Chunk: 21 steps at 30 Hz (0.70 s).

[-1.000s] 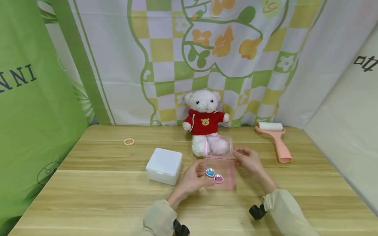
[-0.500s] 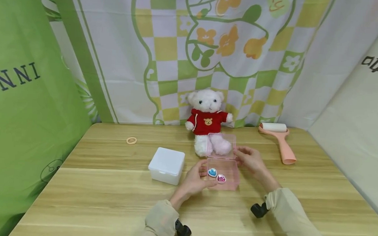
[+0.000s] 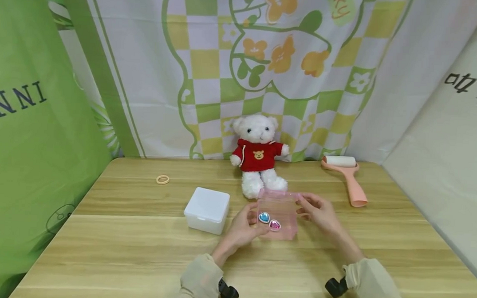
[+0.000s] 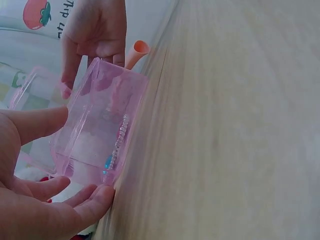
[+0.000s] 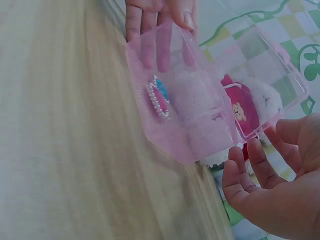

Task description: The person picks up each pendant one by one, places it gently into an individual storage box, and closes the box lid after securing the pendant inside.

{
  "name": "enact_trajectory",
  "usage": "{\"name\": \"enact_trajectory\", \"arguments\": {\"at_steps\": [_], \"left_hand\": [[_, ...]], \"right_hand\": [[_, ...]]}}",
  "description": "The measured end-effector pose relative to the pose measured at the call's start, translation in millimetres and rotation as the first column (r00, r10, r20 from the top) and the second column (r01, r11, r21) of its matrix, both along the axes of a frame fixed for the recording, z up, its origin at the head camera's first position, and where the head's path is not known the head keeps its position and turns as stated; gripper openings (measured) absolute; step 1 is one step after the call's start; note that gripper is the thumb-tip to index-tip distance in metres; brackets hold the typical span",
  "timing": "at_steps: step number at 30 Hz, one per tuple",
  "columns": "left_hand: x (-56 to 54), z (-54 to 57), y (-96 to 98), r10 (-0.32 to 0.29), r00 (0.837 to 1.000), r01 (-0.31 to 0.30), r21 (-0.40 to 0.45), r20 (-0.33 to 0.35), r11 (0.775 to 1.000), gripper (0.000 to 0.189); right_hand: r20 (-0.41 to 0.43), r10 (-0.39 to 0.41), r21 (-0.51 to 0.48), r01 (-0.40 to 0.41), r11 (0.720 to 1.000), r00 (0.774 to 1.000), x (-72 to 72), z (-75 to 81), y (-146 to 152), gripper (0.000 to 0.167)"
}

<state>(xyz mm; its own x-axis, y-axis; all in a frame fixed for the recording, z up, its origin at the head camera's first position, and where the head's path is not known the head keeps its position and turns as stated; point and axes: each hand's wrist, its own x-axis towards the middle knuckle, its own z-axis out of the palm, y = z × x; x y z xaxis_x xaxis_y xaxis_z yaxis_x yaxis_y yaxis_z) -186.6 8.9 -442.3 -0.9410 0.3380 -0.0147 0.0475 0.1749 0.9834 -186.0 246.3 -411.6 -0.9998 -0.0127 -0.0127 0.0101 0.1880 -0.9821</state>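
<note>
A clear pink plastic box (image 3: 286, 234) stands on the table with its hinged lid (image 3: 278, 194) raised and tilted forward. Inside lie a blue heart-shaped gem (image 3: 264, 217) and a pink heart-shaped gem (image 3: 274, 225), both with beaded white borders. My left hand (image 3: 244, 227) holds the box at its left side, thumb near the front and fingers along the wall. At the lid's right end, my right hand (image 3: 319, 212) pinches the edge between thumb and fingers. The right wrist view shows the thumb at the lid corner (image 5: 272, 117), close to the hinge side.
Left of the box is a closed white box (image 3: 207, 210). Behind sits a white teddy bear (image 3: 258, 156) in a red hoodie. A pink-handled lint roller (image 3: 350, 183) lies at the back right, and a small beige ring (image 3: 162, 179) at the back left.
The lid has swung forward from nearly upright, uncovering the bear's legs in the head view. My right hand moved with it; my left hand kept its hold on the box.
</note>
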Motion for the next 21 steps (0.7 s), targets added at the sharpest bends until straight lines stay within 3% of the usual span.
{"name": "enact_trajectory", "arguments": {"at_steps": [7,11,18,21], "left_hand": [[5.0,1.3,-2.4,0.013,0.999,-0.014,0.025,0.05,1.0,0.059],[8.7,2.6,-3.4,0.043,0.997,-0.047,0.047,0.072,0.998,0.045],[11.7,10.0,-6.1,0.054,0.998,-0.055,0.077,0.011,0.996,0.037],[11.7,10.0,-8.5,0.029,0.999,-0.027,0.047,-0.036,0.999,0.031]], "right_hand": [[0.017,0.051,-0.026,-0.05,0.998,0.999,22.2,-6.9,-6,0.05],[0.005,0.091,-0.047,-0.09,0.995,0.996,31.2,-8.8,-9,0.051],[0.027,0.123,-0.137,-0.119,0.983,0.992,43.6,-14.6,-10,0.053],[0.021,0.098,-0.116,-0.095,0.989,0.995,48.2,-17.8,-12,0.051]]}}
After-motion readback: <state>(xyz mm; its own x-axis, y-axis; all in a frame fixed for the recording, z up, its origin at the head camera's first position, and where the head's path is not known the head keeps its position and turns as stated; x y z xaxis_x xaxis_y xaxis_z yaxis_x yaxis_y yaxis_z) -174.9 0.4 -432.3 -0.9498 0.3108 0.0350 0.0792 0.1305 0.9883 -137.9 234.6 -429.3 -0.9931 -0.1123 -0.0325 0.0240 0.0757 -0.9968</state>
